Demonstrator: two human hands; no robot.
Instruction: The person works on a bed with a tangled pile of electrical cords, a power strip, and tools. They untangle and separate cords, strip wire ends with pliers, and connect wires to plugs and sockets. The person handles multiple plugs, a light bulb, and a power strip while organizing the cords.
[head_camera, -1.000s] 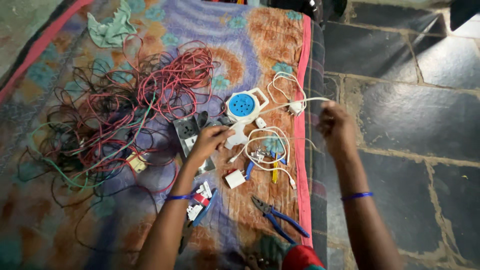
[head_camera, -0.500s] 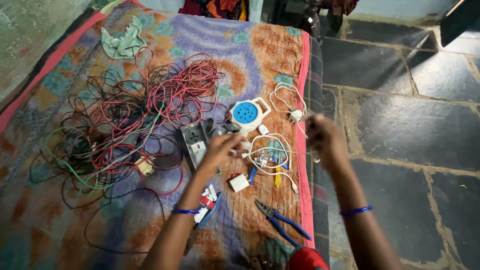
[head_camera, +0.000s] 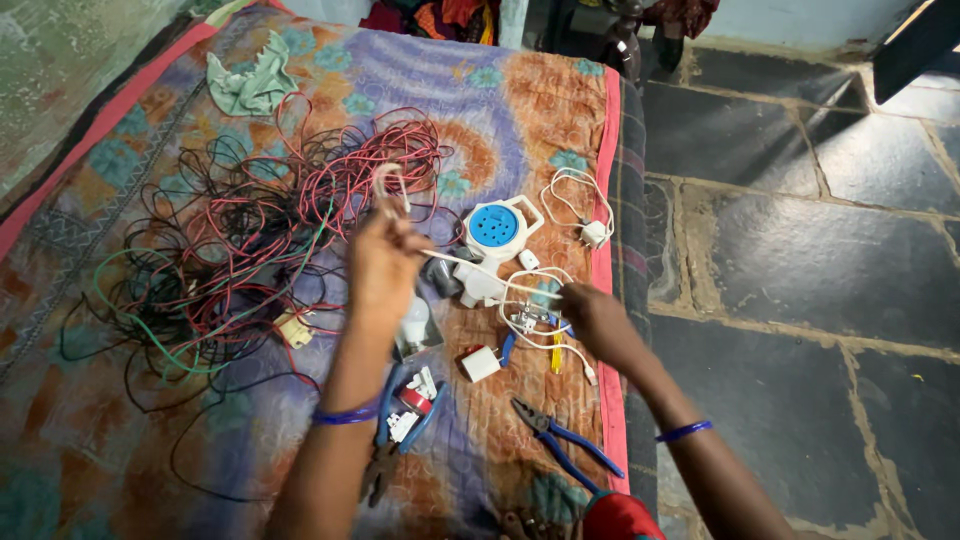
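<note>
Both hands are on one white cord (head_camera: 470, 266): the left hand (head_camera: 385, 262) is raised over the wire pile, fingers pinched on a small looped end of it, and the right hand (head_camera: 592, 315) is closed on the other stretch near the cloth's right edge, so the cord runs taut between them, passing just in front of the blue-faced round socket box (head_camera: 493, 228). Progress, as I read it: the cord is lifted clear and pulled straight, but everything else is unsorted. The big tangle of red, black and green wires (head_camera: 240, 240) sits in a heap left of the hands, untouched. A second coiled white cable with plug (head_camera: 585, 215) lies by the pink border. A loose clump of short white leads (head_camera: 535, 315) with a yellow bit is just under the right hand. Small white adapter block (head_camera: 481, 363) sits below the hands; blue-handled pliers (head_camera: 560, 440) near the bottom edge, apart from both hands. Packaging: one small pack with red and white on a blue tool (head_camera: 410, 405), by the left forearm; print too small to tell. No signs or legible labels elsewhere. Crumpled pale green rag (head_camera: 250, 85) at the top left of the patterned bedspread (head_camera: 520, 110), dark stone floor (head_camera: 800, 250) to the right.
</note>
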